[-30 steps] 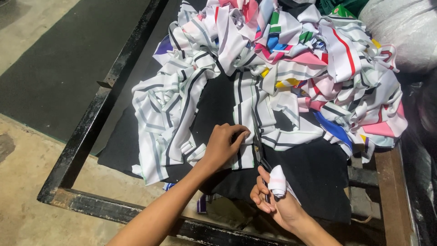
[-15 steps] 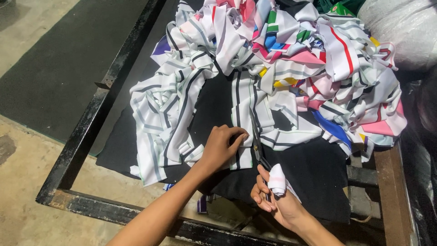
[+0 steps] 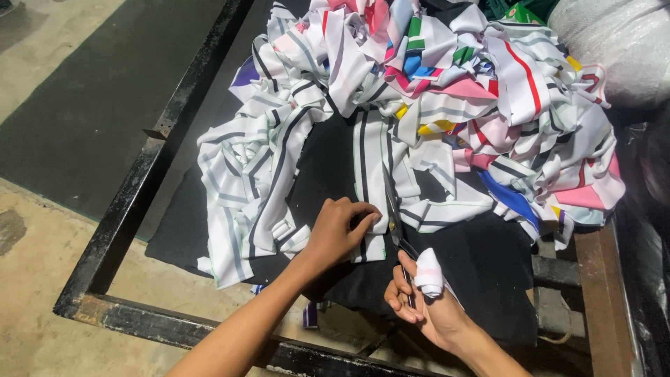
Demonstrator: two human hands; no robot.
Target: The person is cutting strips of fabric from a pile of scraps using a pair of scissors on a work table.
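- Head view looks down on a worktop point(image 3: 125, 230) with a dark metal frame, covered by a black cloth point(image 3: 481, 258).
- The left hand point(image 3: 335, 234) rests on a white strip with dark stripes point(image 3: 370, 181) that lies flat on the black cloth; its fingers are curled, the fingertips point(image 3: 366, 216) pinching and pressing down the strip near its lower end.
- The right hand point(image 3: 419, 300) is closed around the handles of a pair of scissors point(image 3: 396, 230); one finger is wrapped in white bandage point(image 3: 428, 274).
- The scissor blades point away from the person and lie along the right edge of the striped strip, just beside the left fingertips.
- A heap of cut fabric pieces point(image 3: 460, 91), white with black, pink, red, blue, green and yellow bands, fills the far part of the worktop.
- More black-and-white striped pieces point(image 3: 244, 188) spill down to the left of the left hand.
- A pale sack point(image 3: 621, 49) sits at the upper right, beyond the heap.
- Concrete floor point(image 3: 49, 293) and a dark mat point(image 3: 91, 105) show to the left of the frame.
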